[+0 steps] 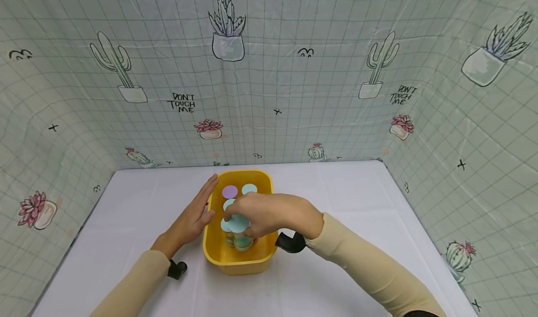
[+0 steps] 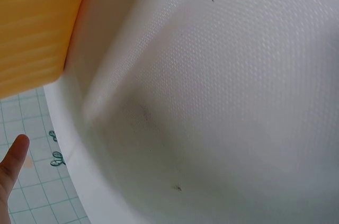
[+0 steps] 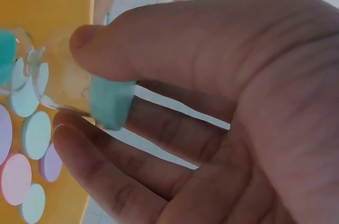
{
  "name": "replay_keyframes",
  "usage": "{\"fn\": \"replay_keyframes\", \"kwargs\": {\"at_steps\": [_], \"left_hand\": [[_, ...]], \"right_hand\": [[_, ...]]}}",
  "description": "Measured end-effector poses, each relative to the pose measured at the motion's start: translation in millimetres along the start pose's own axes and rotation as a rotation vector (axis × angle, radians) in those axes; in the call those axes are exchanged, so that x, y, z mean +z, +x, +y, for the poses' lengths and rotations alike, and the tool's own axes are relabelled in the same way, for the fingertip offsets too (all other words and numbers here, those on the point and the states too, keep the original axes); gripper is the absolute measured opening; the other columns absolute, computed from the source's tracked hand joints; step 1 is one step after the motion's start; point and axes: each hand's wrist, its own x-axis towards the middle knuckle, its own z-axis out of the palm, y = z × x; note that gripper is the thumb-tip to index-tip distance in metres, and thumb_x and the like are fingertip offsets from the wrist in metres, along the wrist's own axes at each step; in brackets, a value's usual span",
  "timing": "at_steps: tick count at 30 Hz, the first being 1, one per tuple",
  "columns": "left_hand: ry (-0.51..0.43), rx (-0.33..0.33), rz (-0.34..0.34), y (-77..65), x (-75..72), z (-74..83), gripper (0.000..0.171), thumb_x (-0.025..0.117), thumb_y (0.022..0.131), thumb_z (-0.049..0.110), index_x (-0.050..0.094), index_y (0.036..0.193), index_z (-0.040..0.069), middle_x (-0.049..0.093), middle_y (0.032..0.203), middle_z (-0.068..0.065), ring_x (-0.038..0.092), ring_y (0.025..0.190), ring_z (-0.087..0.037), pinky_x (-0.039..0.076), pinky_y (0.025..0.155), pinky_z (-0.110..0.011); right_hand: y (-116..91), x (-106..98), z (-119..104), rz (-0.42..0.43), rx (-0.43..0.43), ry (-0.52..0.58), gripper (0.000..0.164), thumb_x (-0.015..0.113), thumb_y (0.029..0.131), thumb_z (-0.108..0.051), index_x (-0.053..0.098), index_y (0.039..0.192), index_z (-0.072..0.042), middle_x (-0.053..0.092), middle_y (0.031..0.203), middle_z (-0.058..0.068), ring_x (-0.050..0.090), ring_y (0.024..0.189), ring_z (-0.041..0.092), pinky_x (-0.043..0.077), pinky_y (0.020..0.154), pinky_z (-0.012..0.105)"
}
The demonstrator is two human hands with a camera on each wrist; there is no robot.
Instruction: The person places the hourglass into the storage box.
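Observation:
A yellow plastic bin (image 1: 237, 268) holds several small clear jars with pastel lids. My right hand (image 1: 265, 214) reaches over its right side and grips a clear jar (image 1: 243, 241) with a pale teal lid (image 3: 111, 102), thumb on one side and fingers on the other. Teal shows near the jar's lower end. My left hand (image 1: 191, 221) lies along the bin's left wall, fingers extended and thumb at the rim. In the left wrist view only a finger (image 2: 15, 160) shows, near the bin's outer wall (image 2: 37, 28).
Inside the bin are a purple lid (image 1: 229, 192), a pale teal lid (image 1: 250, 189) and a pink lid (image 3: 16, 179). The bin stands on a white-covered table (image 1: 336, 200). A cactus-print cloth (image 1: 269, 83) hangs behind and at both sides.

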Motion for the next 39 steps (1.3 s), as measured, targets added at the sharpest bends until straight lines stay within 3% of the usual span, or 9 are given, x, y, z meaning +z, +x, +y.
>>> {"fn": "replay_keyframes", "kwargs": {"at_steps": [9,13,20,29,39], "left_hand": [[-0.005,-0.004,-0.007,-0.9,-0.4,-0.5,0.074,0.047,0.102,0.031,0.014,0.167,0.02,0.01,0.175,-0.003,0.026,0.156,-0.039,0.048,0.106,-0.065],[-0.011,-0.006,-0.01,-0.8,-1.0,-0.3,0.073,0.046,0.103,0.034,0.014,0.167,0.021,0.009,0.175,-0.002,0.026,0.156,-0.039,0.048,0.106,-0.065],[-0.007,0.005,-0.009,-0.2,-1.4,-1.9,0.072,0.045,0.104,0.035,0.014,0.167,0.02,0.01,0.175,-0.003,0.027,0.156,-0.038,0.048,0.107,-0.063],[-0.005,-0.006,-0.015,-0.2,-1.2,-1.5,0.073,0.046,0.104,0.036,0.013,0.167,0.022,0.009,0.175,-0.002,0.025,0.156,-0.039,0.048,0.107,-0.063],[-0.001,-0.02,-0.011,-0.5,-1.2,1.5,0.074,0.048,0.103,0.037,0.014,0.167,0.021,0.009,0.175,-0.003,0.023,0.157,-0.039,0.042,0.111,-0.064]], "right_hand": [[8,0,-4,-0.087,-0.034,-0.006,0.042,0.075,0.088,0.001,0.073,0.126,-0.016,0.072,0.115,-0.009,0.061,0.099,0.007,0.052,0.086,0.014],[12,3,-6,-0.108,-0.002,-0.042,0.044,0.076,0.088,0.0,0.073,0.127,-0.021,0.072,0.117,-0.012,0.06,0.102,0.007,0.052,0.084,0.016],[18,8,-7,-0.117,0.008,-0.065,0.047,0.077,0.087,-0.002,0.073,0.128,-0.022,0.073,0.117,-0.013,0.06,0.093,0.005,0.051,0.078,0.016],[25,18,-6,-0.127,-0.011,-0.064,0.042,0.079,0.088,-0.006,0.073,0.127,-0.02,0.073,0.114,-0.013,0.06,0.091,0.003,0.051,0.084,0.014],[34,28,-6,-0.146,0.009,-0.093,0.042,0.083,0.088,-0.014,0.074,0.127,-0.025,0.073,0.118,-0.013,0.064,0.099,0.004,0.055,0.091,0.02]]}}
